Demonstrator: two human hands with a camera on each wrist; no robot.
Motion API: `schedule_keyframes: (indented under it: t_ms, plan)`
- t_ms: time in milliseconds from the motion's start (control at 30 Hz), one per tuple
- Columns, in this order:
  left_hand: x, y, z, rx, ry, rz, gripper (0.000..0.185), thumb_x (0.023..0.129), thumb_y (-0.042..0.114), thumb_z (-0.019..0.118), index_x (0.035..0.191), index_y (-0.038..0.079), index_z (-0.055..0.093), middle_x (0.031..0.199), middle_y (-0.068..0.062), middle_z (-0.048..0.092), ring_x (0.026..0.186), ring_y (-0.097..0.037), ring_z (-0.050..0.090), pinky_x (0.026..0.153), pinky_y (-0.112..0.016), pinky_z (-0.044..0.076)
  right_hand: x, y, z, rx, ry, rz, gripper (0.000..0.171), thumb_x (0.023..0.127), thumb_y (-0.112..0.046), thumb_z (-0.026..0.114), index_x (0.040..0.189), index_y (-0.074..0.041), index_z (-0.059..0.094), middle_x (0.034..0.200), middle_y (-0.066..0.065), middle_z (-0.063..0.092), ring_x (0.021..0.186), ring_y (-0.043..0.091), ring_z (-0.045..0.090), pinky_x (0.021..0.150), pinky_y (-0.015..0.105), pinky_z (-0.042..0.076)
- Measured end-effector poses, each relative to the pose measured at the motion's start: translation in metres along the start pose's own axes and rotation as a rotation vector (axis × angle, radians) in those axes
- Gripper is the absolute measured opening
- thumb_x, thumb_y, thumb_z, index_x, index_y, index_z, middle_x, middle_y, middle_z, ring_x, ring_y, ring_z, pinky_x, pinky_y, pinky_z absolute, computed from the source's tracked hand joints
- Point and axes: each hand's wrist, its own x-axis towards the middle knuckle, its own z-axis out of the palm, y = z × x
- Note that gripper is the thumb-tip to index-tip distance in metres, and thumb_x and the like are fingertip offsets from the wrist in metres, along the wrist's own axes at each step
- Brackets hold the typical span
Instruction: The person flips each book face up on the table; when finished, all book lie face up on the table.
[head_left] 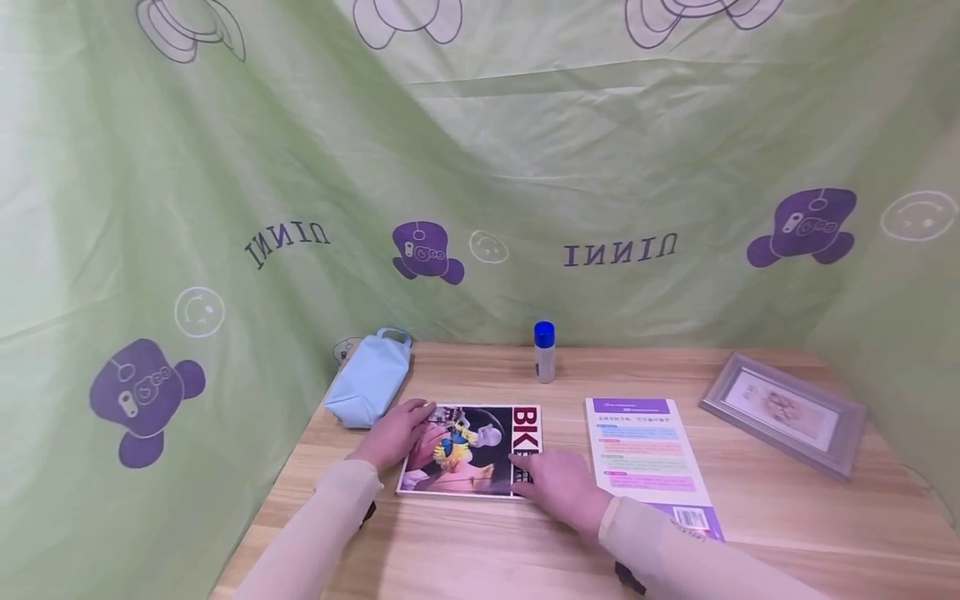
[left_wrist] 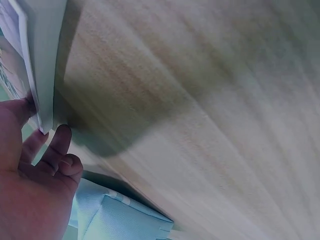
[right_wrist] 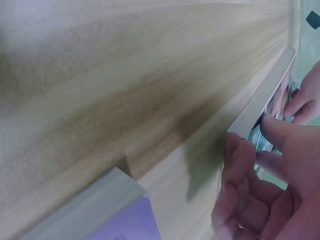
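A magazine (head_left: 468,450) with a dark cover and red letters lies near the front of the wooden table (head_left: 480,550). My left hand (head_left: 395,432) holds its left edge; in the left wrist view the thumb lies on the cover and the fingers (left_wrist: 59,145) curl at the magazine's edge (left_wrist: 44,65). At the lower right corner is my right hand (head_left: 561,486). In the right wrist view its thumb sits on top and its fingers (right_wrist: 237,155) curl against the magazine's corner (right_wrist: 260,100).
A light blue pouch (head_left: 371,379) lies left of the magazine, close to my left hand. A blue-capped glue stick (head_left: 544,352) stands behind. A white and purple booklet (head_left: 648,454) lies to the right, and a grey picture frame (head_left: 783,412) at far right. Green cloth walls surround the table.
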Motion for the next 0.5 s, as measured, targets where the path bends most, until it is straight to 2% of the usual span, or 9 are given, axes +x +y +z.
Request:
schedule_keyframes:
  t_ms: [233,333,500]
  plan:
    - [-0.005,0.000,0.000,0.007,-0.023,-0.051,0.045,0.104,0.012,0.065,0.148,0.007,0.059,0.140,-0.018,0.059,0.128,-0.040,0.058,0.109,-0.055,0.046,0.002,0.000,-0.003,0.003,-0.031,0.022,0.042,0.092,-0.038,0.079,0.128,-0.018,0.076,0.070,0.008,0.069,0.058,0.018,0.059,0.043,0.033,0.038]
    - [-0.009,0.000,0.000,-0.001,-0.024,-0.059,0.045,0.103,0.012,0.065,0.148,0.007,0.059,0.139,-0.019,0.059,0.127,-0.040,0.058,0.108,-0.056,0.046,0.003,0.001,-0.005,-0.001,-0.062,0.032,0.043,0.094,-0.039,0.077,0.131,-0.019,0.075,0.074,0.010,0.071,0.063,0.021,0.063,0.047,0.036,0.044]
    - [-0.015,0.002,-0.001,-0.023,0.019,-0.025,0.044,0.101,0.009,0.068,0.144,0.004,0.062,0.134,-0.020,0.061,0.122,-0.041,0.061,0.106,-0.057,0.048,0.005,0.004,-0.008,-0.003,-0.082,0.043,0.043,0.095,-0.039,0.076,0.134,-0.019,0.073,0.082,0.015,0.073,0.072,0.029,0.070,0.052,0.042,0.051]
